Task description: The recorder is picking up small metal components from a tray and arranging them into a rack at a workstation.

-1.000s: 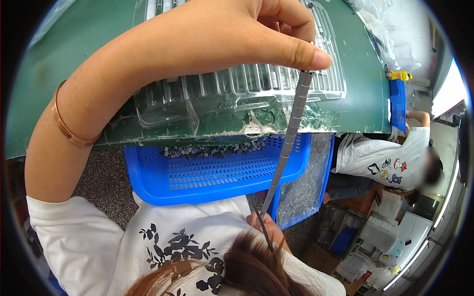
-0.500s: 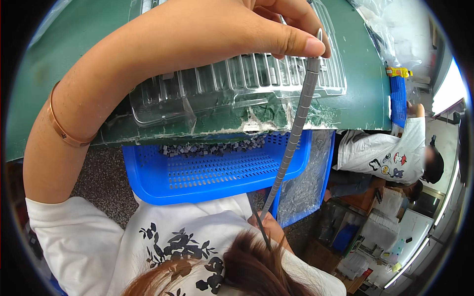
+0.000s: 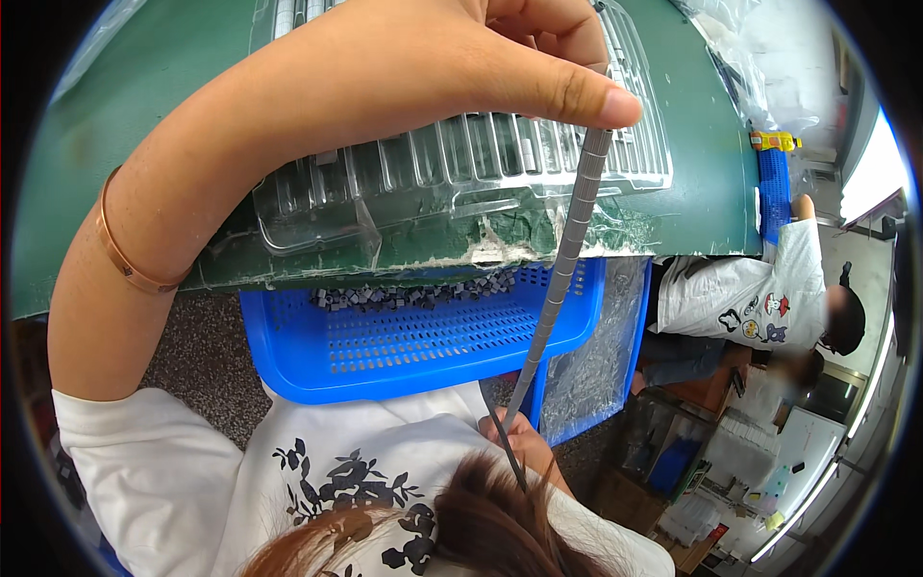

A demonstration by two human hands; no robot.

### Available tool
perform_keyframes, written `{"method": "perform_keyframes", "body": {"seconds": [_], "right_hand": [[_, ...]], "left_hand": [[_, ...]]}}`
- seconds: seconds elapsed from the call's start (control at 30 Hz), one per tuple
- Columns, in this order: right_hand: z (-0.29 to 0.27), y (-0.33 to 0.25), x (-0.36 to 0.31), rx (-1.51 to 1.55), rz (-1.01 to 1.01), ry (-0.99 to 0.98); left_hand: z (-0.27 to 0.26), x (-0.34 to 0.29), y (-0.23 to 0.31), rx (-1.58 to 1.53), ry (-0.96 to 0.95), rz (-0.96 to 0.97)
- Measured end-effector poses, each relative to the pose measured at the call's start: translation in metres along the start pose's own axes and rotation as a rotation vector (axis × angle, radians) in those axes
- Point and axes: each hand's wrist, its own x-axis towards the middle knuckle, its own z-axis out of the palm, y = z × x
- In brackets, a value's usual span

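My left hand (image 3: 538, 72) reaches across from the left with its fingers curled and its thumb at the top end of a long, slim stack of small grey metal-looking pieces (image 3: 564, 245). Downward and slightly left, the stack slants over the table edge to my right hand (image 3: 521, 440). That hand is closed round its lower end, close to my shirt; part of it is hidden. A thin dark strip (image 3: 507, 447) also passes by my right hand. Under my left hand lies a clear plastic tray (image 3: 404, 183) with ribbed slots, some holding grey pieces.
Below the worn edge of the green table (image 3: 702, 183), a blue perforated basket (image 3: 413, 380) holds many small grey pieces. Beside it stands a blue-framed container with clear plastic film (image 3: 591, 370). Another person (image 3: 740, 298) works at right, near a smaller blue basket (image 3: 774, 192).
My left fingers have drawn back left and the thumb has dropped slightly. The stack's upper end has shifted a little left and down; my right hand has barely moved.
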Motion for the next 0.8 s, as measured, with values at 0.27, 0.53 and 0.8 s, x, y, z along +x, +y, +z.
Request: {"method": "perform_keyframes", "body": {"seconds": [0.27, 0.53, 0.8], "right_hand": [[0.001, -0.001, 0.000, -0.041, 0.012, -0.029], [0.003, -0.008, 0.005, -0.048, -0.013, -0.076], [-0.002, -0.005, 0.004, -0.077, -0.027, -0.049]], "left_hand": [[0.009, -0.005, 0.011, 0.091, 0.006, 0.023], [0.014, -0.008, 0.012, 0.167, 0.085, 0.024], [0.014, -0.009, 0.014, 0.273, 0.139, 0.048]]}}
